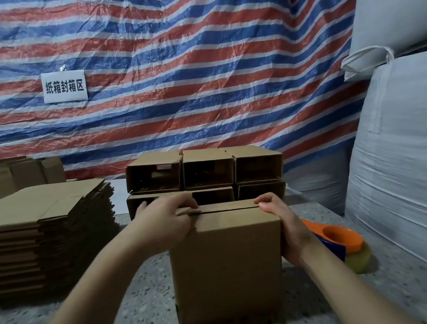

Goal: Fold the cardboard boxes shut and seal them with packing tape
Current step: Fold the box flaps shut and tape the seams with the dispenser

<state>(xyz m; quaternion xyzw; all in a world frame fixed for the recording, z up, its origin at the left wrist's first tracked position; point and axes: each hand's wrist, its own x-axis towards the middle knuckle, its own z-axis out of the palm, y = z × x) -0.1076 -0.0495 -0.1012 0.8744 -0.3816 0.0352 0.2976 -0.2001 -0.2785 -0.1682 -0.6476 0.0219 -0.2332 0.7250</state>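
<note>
Left of the upright box [227, 265], a tall stack of flat cartons [43, 231] sits on the speckled tabletop [135, 319], its near edge well apart from the box. The left hand [164, 221] rests over the box's top left corner, fingers curled down onto the flap edge by the seam, pressing and pinching the cardboard there. The box stands in the middle of the tabletop, top flaps folded nearly shut with a thin dark seam across the top. Behind the box, a double row of assembled boxes [205, 173] lies on its side, open mouths toward the camera. The right hand [281, 223] clasps the box's right upper corner, thumb on top, palm against the side wall; the fingers are hidden behind the box. Just right of the box lies an orange tape dispenser [337, 240] with a clear roll.

The box looks light, probably empty, stiff along its creases but easily dented on the panels. Flaps will likely spring up, so holding at the top corners beside the seam seems right.
</note>
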